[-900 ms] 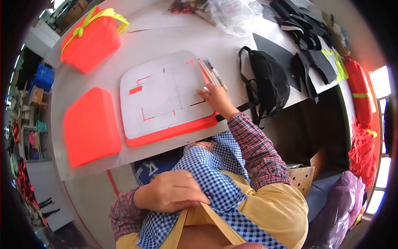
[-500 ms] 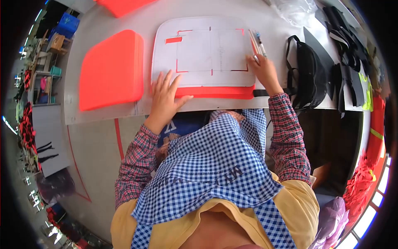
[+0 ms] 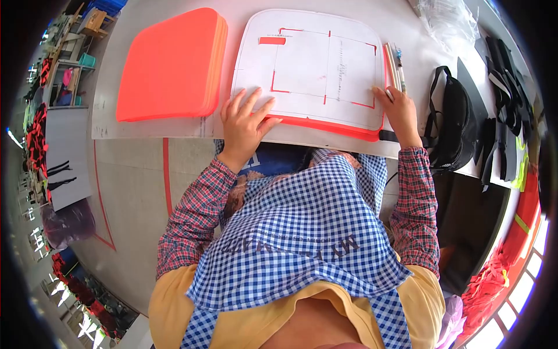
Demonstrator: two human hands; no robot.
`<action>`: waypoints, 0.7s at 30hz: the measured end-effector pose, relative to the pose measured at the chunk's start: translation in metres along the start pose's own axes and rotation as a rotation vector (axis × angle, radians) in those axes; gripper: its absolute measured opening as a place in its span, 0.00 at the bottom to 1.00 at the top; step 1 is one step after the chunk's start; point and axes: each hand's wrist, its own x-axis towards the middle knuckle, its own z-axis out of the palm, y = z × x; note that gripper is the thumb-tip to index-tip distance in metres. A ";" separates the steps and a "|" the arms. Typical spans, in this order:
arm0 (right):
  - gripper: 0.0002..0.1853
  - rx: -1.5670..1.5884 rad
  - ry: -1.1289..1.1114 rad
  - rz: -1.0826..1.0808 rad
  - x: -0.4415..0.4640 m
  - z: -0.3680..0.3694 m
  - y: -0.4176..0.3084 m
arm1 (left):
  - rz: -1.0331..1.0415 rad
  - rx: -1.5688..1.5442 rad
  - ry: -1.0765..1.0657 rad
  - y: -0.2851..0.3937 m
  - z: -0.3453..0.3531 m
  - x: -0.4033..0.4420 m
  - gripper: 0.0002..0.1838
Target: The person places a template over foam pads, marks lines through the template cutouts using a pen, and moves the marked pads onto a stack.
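One bare left hand (image 3: 243, 129), yours, lies with fingers spread wide at the near left corner of a white, round-cornered flat template (image 3: 308, 70). Your right hand (image 3: 401, 110) bends its fingers at the near right corner; whether they grip anything, you cannot tell. Beneath the template lies an orange-red layer (image 3: 349, 130). Slim pens (image 3: 401, 71) lie just beyond your right hand, a black fabric pouch (image 3: 457, 128) to its right, an orange-red, round-cornered stack (image 3: 168, 70) beyond your left.

Through our one head-worn camera, we look forward and steeply down from close above, past the checked apron (image 3: 296, 227) to the left hand (image 3: 241, 125) and right hand (image 3: 401, 113) near the front edge of the worktop (image 3: 160, 129).
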 end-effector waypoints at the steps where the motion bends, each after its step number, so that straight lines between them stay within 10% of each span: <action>1: 0.25 -0.014 -0.021 0.008 -0.001 -0.002 -0.001 | -0.003 -0.004 0.008 0.000 0.000 -0.001 0.23; 11: 0.27 -0.040 -0.067 0.064 -0.003 -0.001 -0.001 | 0.028 -0.060 0.026 0.017 -0.014 0.016 0.22; 14: 0.27 -0.046 -0.046 0.054 -0.003 0.001 0.001 | 0.117 -0.581 -0.109 0.033 -0.020 0.019 0.22; 17: 0.27 -0.046 -0.047 0.051 -0.003 0.001 0.002 | 0.188 -1.272 -0.687 0.062 -0.036 0.015 0.19; 18: 0.27 -0.052 -0.050 0.054 -0.003 0.001 0.001 | 0.222 -1.153 -0.991 0.065 -0.040 0.012 0.17; 21: 0.27 -0.053 -0.054 0.062 -0.002 0.002 0.000 | 0.159 -0.970 -1.036 0.061 -0.042 0.008 0.15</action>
